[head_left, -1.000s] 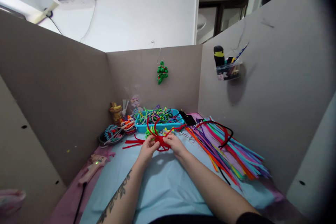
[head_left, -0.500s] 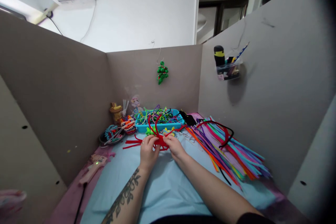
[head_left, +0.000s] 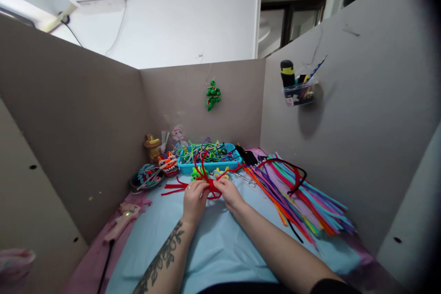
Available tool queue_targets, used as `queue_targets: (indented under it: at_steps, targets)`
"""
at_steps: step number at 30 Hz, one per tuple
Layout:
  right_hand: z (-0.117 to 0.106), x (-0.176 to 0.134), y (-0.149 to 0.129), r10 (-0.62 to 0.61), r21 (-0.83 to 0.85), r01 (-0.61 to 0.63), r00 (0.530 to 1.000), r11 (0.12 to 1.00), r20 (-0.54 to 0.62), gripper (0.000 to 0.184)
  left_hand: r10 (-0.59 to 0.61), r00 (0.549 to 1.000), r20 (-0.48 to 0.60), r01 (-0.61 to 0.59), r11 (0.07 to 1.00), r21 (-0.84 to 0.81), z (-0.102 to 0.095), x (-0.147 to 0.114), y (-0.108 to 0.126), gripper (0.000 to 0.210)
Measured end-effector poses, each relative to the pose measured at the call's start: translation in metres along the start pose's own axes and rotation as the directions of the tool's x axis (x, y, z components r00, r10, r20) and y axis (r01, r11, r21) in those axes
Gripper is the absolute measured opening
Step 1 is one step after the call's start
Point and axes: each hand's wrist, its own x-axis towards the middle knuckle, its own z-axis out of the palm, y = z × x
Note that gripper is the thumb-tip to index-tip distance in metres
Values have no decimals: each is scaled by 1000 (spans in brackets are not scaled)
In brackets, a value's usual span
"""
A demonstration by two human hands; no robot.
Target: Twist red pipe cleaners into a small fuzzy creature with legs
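Note:
Between my hands is a bundle of red pipe cleaners (head_left: 212,186), woven flat in the middle, with loose ends rising toward the blue tray and curving below. My left hand (head_left: 195,197) pinches its left side, thumb and fingers closed. On the right side, my right hand (head_left: 228,193) grips it with the thumb and bent fingers. Parts of the weave are hidden behind my fingers. Several loose red pipe cleaners (head_left: 175,187) lie just left of my left hand. Small green (head_left: 198,173) and yellow pipe-cleaner pieces (head_left: 221,173) lie behind the work.
A blue tray (head_left: 210,166) of tangled pipe cleaners stands at the back. Scissors (head_left: 245,179) lie beside a large spread of coloured pipe cleaners (head_left: 292,197) on the right. At left are a dark bowl (head_left: 134,184) and a pink corded tool (head_left: 122,224). Grey panels (head_left: 203,119) enclose the table.
My left hand has shifted its fingers slightly on the red weave, turning a little. My right hand stays almost in place, and the upright red ends have moved slightly left.

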Motion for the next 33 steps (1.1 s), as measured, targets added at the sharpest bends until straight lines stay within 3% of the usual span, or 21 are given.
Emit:
queue_targets:
  at_steps: [15, 18, 21, 24, 27, 30, 33]
  targets:
    - [-1, 1, 4, -31, -17, 31, 999, 999, -7, 44, 62, 998, 33, -65, 994, 93, -2, -1, -2, 19]
    - [0, 3, 5, -56, 9, 57, 997, 998, -53, 45, -26, 998, -58, 27, 1000, 8, 0, -1, -2, 17]
    - [-1, 3, 2, -115, -33, 111, 982, 993, -148, 42, -219, 969, -118, 205, 972, -118, 3, -2, -1, 14]
    - [-4, 1, -5, -185, -125, 164, 965, 979, -187, 35, -461, 886, 48, 456, 847, -273, 9, -2, 0, 18]
    - [-4, -4, -9, -285, -232, 249, 948, 940, -138, 27, -647, 728, 227, 668, 593, -450, 14, -1, 2, 27]
    - [-2, -9, -11, -381, -324, 340, 922, 883, -73, 22, -736, 593, 326, 755, 368, -542, 15, 0, 4, 35]
    - [0, -12, -11, -402, -367, 365, 915, 856, -29, 20, -775, 489, 399, 796, 210, -568, 14, 0, 6, 39]
